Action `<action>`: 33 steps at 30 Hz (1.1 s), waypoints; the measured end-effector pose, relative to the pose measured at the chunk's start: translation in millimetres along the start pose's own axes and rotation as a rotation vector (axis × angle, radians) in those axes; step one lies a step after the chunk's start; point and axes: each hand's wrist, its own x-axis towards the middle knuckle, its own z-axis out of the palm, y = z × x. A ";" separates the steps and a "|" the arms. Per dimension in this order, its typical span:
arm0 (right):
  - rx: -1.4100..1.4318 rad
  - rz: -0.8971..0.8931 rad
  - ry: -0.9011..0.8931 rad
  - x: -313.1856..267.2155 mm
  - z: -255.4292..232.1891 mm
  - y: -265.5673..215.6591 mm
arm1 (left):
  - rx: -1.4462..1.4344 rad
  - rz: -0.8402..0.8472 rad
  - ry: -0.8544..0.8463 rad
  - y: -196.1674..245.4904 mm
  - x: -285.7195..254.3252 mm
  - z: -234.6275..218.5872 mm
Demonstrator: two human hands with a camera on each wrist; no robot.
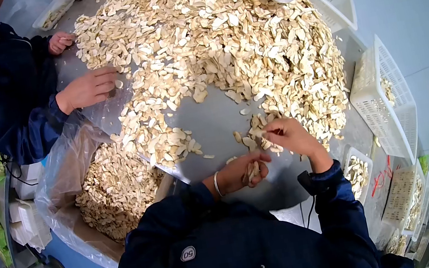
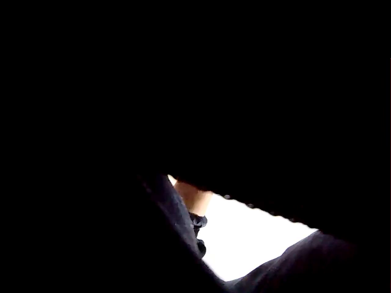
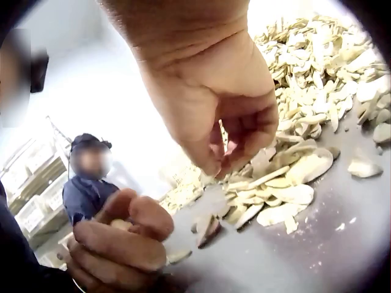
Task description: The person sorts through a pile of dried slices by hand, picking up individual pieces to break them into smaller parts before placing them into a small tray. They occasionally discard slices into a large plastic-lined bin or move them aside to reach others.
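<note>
Several pale dried slices (image 1: 254, 172) lie in the curled fingers of my left hand (image 1: 233, 175), low over the grey table. Next to it, my right hand (image 1: 294, 137) reaches down to a small group of slices (image 3: 284, 189) at the near edge of the large heap (image 1: 216, 13). Its thumb and fingertips come together just above them, and no slice shows between them in the right wrist view. Dark sleeve cloth (image 2: 293, 259) and blackness fill most of the left wrist view, hiding the left hand's work there.
A plastic-lined box (image 1: 164, 189) of slices stands at the left of the table. Another person's hands (image 1: 89, 90) work at the heap's left side. White baskets (image 1: 384, 104) line the right side, near a small tray (image 1: 358, 172) of slices.
</note>
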 end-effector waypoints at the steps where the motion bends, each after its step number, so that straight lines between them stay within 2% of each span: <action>1: 0.058 -0.004 -0.083 -3.1 -1.4 -1.2 | -0.062 0.028 -0.014 3.5 0.2 -1.3; 3: 0.173 -0.012 -0.249 -7.4 -3.0 -3.1 | -0.150 0.051 0.016 6.2 -0.7 1.0; 4: 0.117 0.002 -0.219 -8.0 -0.2 -3.7 | -0.175 0.045 0.058 7.3 -2.5 5.8; 5: 0.008 -0.027 -0.114 -7.7 6.1 -3.1 | -0.201 0.039 0.100 7.2 -3.2 8.7; 8: -0.294 -0.082 0.167 -6.8 35.0 -4.5 | 0.029 -0.009 0.055 0.8 -2.2 7.3; 11: -0.546 -0.019 0.251 -10.5 58.2 -9.2 | 0.193 -0.133 -0.130 -2.5 -1.7 -2.2; 15: -0.408 -0.005 0.326 -19.1 72.3 -9.1 | 0.177 -0.300 -0.198 -5.2 -4.8 1.3; 18: -0.198 0.071 0.231 -35.2 74.4 -17.7 | 0.301 -0.364 -0.245 -1.2 -6.9 7.0; 21: 0.106 0.038 0.297 -43.9 74.7 -11.4 | 0.425 -0.353 -0.201 6.8 -16.1 23.2; 25: -0.212 0.116 0.508 -39.3 61.3 -2.6 | 0.436 -0.325 -0.238 6.2 -11.8 19.2; 26: -0.292 0.094 0.486 -38.4 61.3 0.5 | 0.408 -0.318 -0.231 1.0 -9.4 14.1; 29: -0.304 0.010 0.499 -36.5 67.6 14.4 | 0.324 -0.270 -0.184 -2.7 -9.7 11.9; 32: -0.158 0.033 0.566 -38.0 61.9 25.9 | 0.212 -0.254 -0.133 0.8 -10.0 12.2; 33: -0.029 0.092 0.560 -40.2 58.9 29.6 | 0.171 -0.262 -0.121 2.2 -9.8 11.9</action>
